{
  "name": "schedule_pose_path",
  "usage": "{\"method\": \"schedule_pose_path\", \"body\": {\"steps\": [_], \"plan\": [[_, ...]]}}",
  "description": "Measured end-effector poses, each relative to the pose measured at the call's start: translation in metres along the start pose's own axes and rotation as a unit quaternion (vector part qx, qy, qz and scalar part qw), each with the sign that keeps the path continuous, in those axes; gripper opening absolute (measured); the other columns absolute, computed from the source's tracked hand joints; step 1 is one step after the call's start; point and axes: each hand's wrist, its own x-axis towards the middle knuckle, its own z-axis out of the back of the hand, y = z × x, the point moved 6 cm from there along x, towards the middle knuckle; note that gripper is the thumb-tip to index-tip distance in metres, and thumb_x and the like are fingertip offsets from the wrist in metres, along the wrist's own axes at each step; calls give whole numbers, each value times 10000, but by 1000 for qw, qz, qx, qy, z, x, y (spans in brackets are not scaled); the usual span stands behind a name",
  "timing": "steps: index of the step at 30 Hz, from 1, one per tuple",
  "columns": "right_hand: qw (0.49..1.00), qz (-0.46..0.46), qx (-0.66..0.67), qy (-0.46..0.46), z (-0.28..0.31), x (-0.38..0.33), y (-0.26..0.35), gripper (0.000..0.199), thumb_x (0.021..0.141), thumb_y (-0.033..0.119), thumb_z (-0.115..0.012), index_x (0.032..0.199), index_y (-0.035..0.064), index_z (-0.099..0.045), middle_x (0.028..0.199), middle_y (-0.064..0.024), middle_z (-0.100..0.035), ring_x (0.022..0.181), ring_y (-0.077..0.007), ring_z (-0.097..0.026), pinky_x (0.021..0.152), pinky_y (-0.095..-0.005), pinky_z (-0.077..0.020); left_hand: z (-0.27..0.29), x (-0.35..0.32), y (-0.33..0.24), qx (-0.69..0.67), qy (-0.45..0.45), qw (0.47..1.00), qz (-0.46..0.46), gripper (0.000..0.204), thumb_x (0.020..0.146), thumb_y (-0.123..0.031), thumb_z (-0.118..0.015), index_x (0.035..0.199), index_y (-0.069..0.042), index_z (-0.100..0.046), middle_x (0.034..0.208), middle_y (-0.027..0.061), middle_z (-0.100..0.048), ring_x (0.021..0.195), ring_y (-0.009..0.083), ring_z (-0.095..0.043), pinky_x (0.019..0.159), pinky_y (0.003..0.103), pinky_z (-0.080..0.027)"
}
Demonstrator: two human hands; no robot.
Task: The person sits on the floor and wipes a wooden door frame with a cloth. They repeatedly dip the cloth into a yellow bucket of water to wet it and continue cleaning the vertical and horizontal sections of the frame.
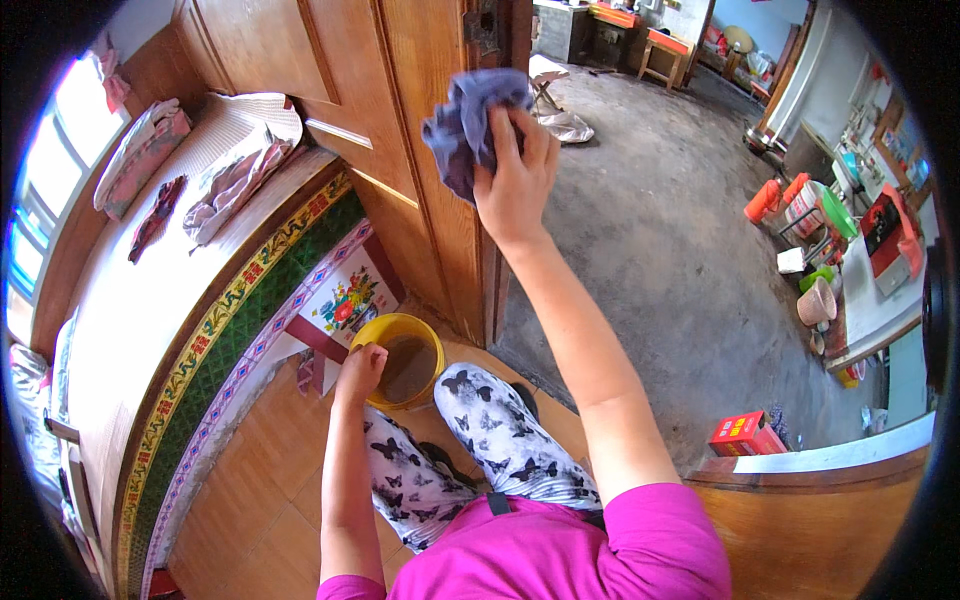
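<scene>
- My right hand [520, 192] was raised in front of me, its fingers closed around a bunched grey-purple cloth [462, 130]
- That cloth showed in front of the edge of the brown wooden door [300, 50], below the metal lock plate [486, 28] (I could not tell whether it was pressed to the wood or just short of it)
- My left hand [362, 376] was low down, fingers curled into a fist at the left side of the yellow bucket [378, 330]; whether it gripped the rim I could not tell
- The bucket stood upright on the orange-brown tiles [245, 520], just beyond my knees, with murky water [408, 368] inside
- My patterned trousers [515, 435], white and grey with dark butterflies, showed beneath my magenta top [520, 555], both knees bent
- Beside the bucket, a panel with a painted bunch of flowers [348, 298] covered the end of the raised platform [110, 360] on my left
- On that platform lay a ribbed mat [235, 112], a folded quilt [145, 155], a crumpled pale garment [235, 190] and a dark red cloth strip [157, 220]
- To my right, past the doorway, spread a grey floor [640, 200], where a red box [747, 435] sat close to the threshold
</scene>
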Motion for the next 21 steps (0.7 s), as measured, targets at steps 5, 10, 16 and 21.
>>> {"method": "schedule_pose_path", "body": {"steps": [5,10,16,21], "plan": [[995,-83,27,54,-25,-163,-45,574,678,-42,-614,1247,33,-584,1143,-210,-538,1061,-419,-525,911,-495,-455,11,-1,-22,16,-9,1000,17,126,925,-119,-658,1007,-32,-697,925,194,-697,845,361,-680,743,417,-548],[949,-252,7,191,-33,-313,-62,460,772,-32,-595,1221,3,-499,1182,-264,-518,1069,-485,-531,925,-529,-472,1,1,-19,3,25,999,38,135,935,-139,-652,1032,-55,-695,960,198,-697,857,373,-680,751,435,-547],[871,-431,45,232,-28,-365,-84,294,880,41,-600,1165,-21,-556,1185,-250,-532,1097,-471,-529,959,-504,-447,-10,7,-24,37,33,999,19,134,936,-148,-642,1027,-68,-697,966,195,-700,869,382,-680,762,451,-546],[959,-250,131,38,2,-167,-33,373,865,61,-633,1229,0,-583,1180,-221,-561,1097,-423,-547,969,-478,-439,-8,4,-30,26,47,998,40,151,933,-138,-637,1041,-54,-701,974,203,-697,896,396,-679,785,455,-544]]}}
